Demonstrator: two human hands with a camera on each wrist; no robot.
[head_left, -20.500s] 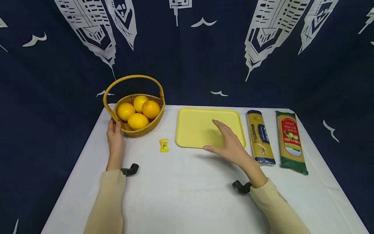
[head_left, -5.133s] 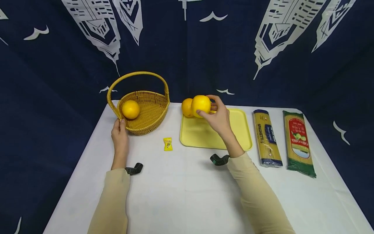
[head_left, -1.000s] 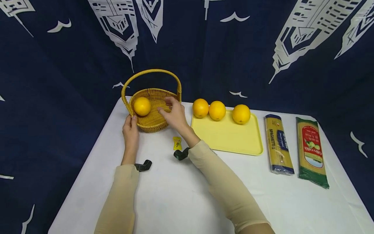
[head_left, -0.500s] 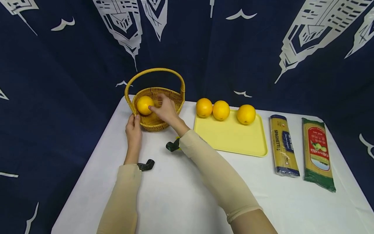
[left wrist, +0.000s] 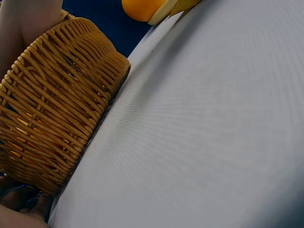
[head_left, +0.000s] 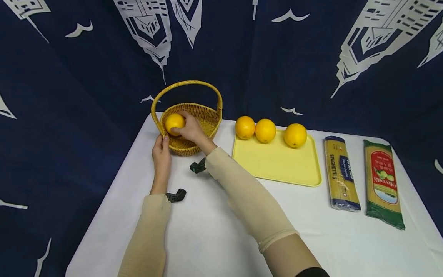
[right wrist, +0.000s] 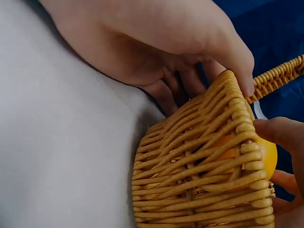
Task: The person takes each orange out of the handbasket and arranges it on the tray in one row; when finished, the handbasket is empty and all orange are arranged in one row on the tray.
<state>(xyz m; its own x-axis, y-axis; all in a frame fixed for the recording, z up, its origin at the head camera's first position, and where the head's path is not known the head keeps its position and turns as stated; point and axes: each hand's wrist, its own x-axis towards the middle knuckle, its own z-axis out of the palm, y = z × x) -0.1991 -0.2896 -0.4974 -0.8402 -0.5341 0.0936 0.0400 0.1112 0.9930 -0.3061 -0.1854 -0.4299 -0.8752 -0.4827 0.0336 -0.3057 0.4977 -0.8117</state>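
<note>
In the head view a wicker basket (head_left: 185, 148) with a tall arched handle stands at the table's back left, one orange (head_left: 174, 122) inside it near the left wall. My right hand (head_left: 191, 129) reaches over the front rim and holds this orange, thumb toward me and fingers on the far side. At the basket's left end my left hand (head_left: 161, 157) grips the rim. The right wrist view shows the left thumb (right wrist: 240, 76) over the rim, its fingers along the outer wall. Three more oranges (head_left: 265, 130) sit along the back of a yellow tray (head_left: 277, 165).
Two spaghetti packs lie right of the tray, one with blue ends (head_left: 342, 173) and one with green ends (head_left: 384, 184). A white cloth covers the table (head_left: 207, 231); a dark blue printed curtain (head_left: 235, 61) hangs behind. My right forearm (head_left: 249, 200) crosses in front of the basket and tray.
Earlier, several oranges were in the basket; three are now on the tray. Over the last second my right hand has moved left inside the basket and taken hold of the remaining orange. The candy became hidden.
</note>
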